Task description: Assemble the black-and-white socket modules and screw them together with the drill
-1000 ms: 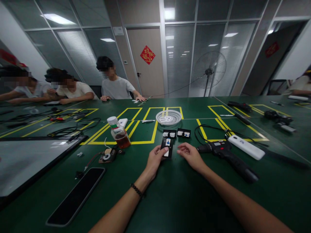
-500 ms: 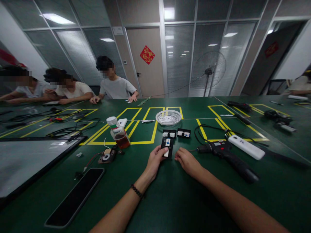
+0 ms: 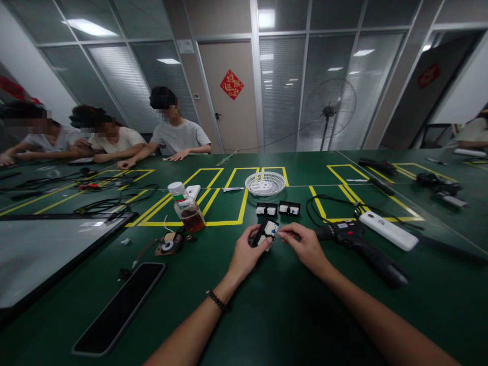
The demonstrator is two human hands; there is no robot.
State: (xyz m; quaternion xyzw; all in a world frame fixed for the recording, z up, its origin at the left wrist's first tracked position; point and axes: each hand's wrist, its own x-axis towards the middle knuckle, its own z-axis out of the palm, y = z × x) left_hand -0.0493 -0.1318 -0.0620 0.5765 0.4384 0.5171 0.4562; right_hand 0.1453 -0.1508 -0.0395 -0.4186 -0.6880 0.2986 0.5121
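Observation:
My left hand (image 3: 244, 255) grips a small black-and-white module (image 3: 266, 232) between thumb and fingers, tilted to the right, with a bit of blue at its upper right. Close by its right edge, my right hand (image 3: 305, 245) is closed in a pinch; whatever sits between those fingertips is too small to make out. Just beyond lie two similar pieces, a left black-and-white module (image 3: 266, 209) and a right one (image 3: 289, 209). A black power drill (image 3: 354, 244) rests to the right, its front end partly behind my right hand.
A white plastic basket (image 3: 265, 184) sits farther back. Leftward are a bottle of reddish liquid (image 3: 188, 211), a wired small device (image 3: 169, 244), a phone (image 3: 120, 310) and a white-topped panel (image 3: 57, 254). A white power bank (image 3: 388, 231) lies right. Several people sit across the table.
My left hand has lifted and tilted the module, turning its top to the right. My right hand has moved up beside it. A person opposite has drawn their arms leftward.

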